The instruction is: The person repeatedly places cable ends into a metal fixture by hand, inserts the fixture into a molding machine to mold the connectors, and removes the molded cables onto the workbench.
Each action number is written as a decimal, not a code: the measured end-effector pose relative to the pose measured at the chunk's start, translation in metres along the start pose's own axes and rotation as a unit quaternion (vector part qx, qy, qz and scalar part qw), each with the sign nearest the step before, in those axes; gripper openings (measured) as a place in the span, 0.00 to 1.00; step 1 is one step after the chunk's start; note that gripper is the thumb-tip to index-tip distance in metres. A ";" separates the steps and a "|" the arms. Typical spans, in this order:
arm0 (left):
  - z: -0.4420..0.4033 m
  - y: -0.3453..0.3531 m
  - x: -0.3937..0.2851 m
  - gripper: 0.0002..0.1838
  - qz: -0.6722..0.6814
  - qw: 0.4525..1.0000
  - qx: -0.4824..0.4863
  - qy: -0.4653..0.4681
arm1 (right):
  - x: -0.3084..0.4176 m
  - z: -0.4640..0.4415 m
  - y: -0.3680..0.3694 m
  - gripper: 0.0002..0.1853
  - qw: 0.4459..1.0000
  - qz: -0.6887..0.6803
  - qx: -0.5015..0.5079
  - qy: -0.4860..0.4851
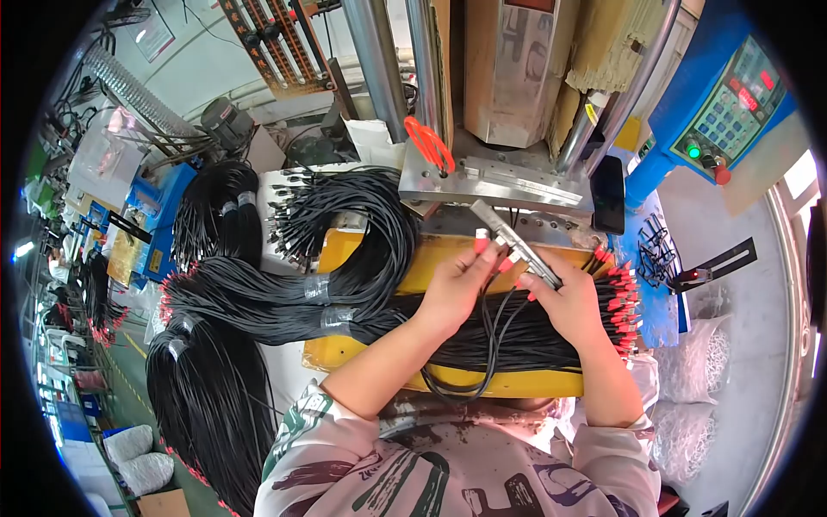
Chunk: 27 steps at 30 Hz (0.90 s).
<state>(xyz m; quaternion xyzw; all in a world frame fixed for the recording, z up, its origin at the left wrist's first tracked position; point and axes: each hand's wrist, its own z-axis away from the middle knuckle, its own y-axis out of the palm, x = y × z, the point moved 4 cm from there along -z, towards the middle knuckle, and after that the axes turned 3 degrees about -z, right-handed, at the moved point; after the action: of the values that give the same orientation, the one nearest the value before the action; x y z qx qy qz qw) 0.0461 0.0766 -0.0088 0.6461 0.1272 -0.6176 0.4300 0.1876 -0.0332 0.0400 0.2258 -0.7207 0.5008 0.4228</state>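
A narrow metal bar (508, 234) lies slantwise between my hands, in front of the press. My right hand (568, 297) is closed on its lower end. My left hand (457, 284) pinches a black cable with a red-capped end (481, 241), close beside the bar. Other red and white cable ends show along the bar between the hands; whether they sit in it I cannot tell. Loops of black cable (491, 345) hang below. Under both hands, a bundle of black cables (525, 332) with red ends (622, 302) lies across a yellow board (413, 379).
Ahead stands the press with its steel block (491, 177) and an orange-red loop (429, 145). A phone (608, 196) lies to its right, below a blue control panel (732, 103). More cable bundles (207, 379) are at left; a black bracket (715, 263) juts out at right.
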 end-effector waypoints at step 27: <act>-0.004 -0.014 0.017 0.18 -0.051 0.987 0.122 -0.086 | -0.007 0.001 -0.002 0.20 0.999 -0.031 -0.018 -0.019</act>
<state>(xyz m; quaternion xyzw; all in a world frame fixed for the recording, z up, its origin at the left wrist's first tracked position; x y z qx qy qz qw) 0.0423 0.0813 -0.0299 0.6312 0.0458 -0.7026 0.3252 0.1926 -0.0358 0.0351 0.2501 -0.7302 0.4697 0.4284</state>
